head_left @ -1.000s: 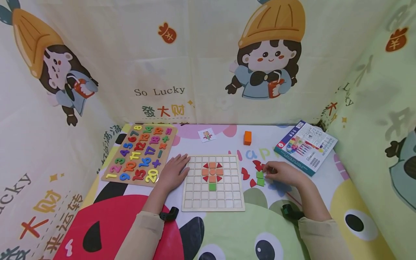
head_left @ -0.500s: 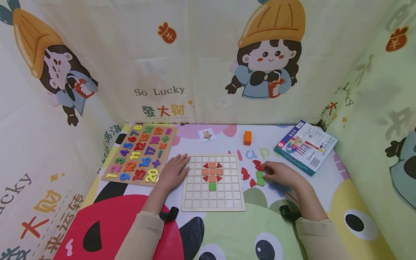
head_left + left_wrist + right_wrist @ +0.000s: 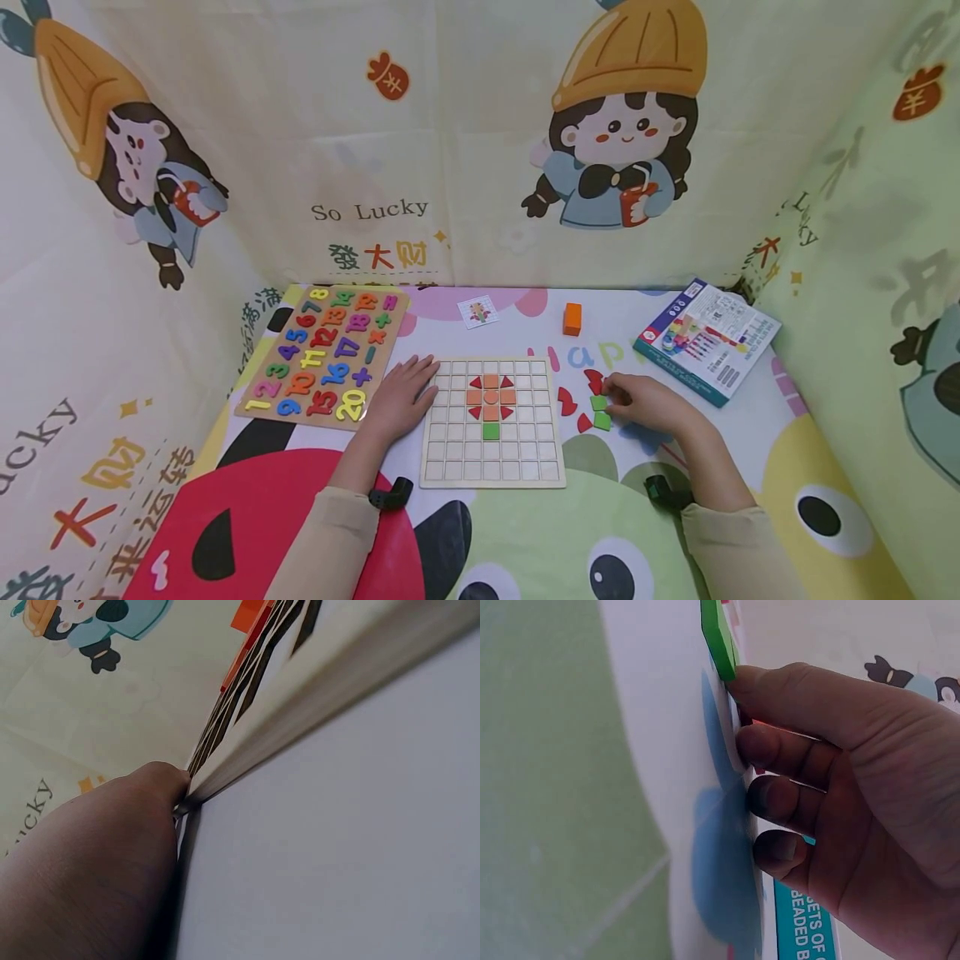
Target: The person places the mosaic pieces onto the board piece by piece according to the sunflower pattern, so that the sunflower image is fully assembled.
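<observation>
Pale printed cloth walls (image 3: 480, 167) surround a table with a brightly patterned cover (image 3: 300, 517). The square grid board (image 3: 523, 451) lies flat, its sides running near-to-far and left-to-right. The left hand (image 3: 401, 396), fingers extended, rests at its left edge. Right of the board, two green tiles (image 3: 602, 421) form a near-to-far row. The right hand (image 3: 648, 402), fingers bent, sets its thumb tip against green; whether it pinches a tile cannot be told.
</observation>
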### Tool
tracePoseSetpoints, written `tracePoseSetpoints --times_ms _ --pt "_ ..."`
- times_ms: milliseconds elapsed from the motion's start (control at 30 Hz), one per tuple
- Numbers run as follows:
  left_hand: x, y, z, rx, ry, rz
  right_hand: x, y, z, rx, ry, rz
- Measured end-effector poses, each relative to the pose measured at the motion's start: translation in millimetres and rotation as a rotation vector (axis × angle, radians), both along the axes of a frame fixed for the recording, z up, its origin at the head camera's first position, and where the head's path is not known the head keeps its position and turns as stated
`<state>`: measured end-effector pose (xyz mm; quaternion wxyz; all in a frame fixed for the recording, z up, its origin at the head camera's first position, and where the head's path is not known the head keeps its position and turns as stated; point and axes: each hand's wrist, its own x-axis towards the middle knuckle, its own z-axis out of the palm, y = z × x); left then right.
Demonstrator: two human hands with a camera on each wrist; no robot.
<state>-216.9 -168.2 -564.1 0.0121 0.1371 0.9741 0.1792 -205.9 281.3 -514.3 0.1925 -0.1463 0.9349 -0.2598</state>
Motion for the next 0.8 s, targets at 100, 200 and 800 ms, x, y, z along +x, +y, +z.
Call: tracePoseSetpoints --times_ms 100,200,800 --pt "0.2 0.2 0.6 0.008 -0.002 0.002 -0.2 0 1.8 0.005 0.002 0.007" --pt "0.4 0.3 0.8 0.011 0.0 0.002 -0.4 0 2.9 -0.001 0.003 0.012" --pt "1.6 -0.1 0.7 0.0 0.004 0.001 2.7 -44 19.5 -0.07 0.017 0.076"
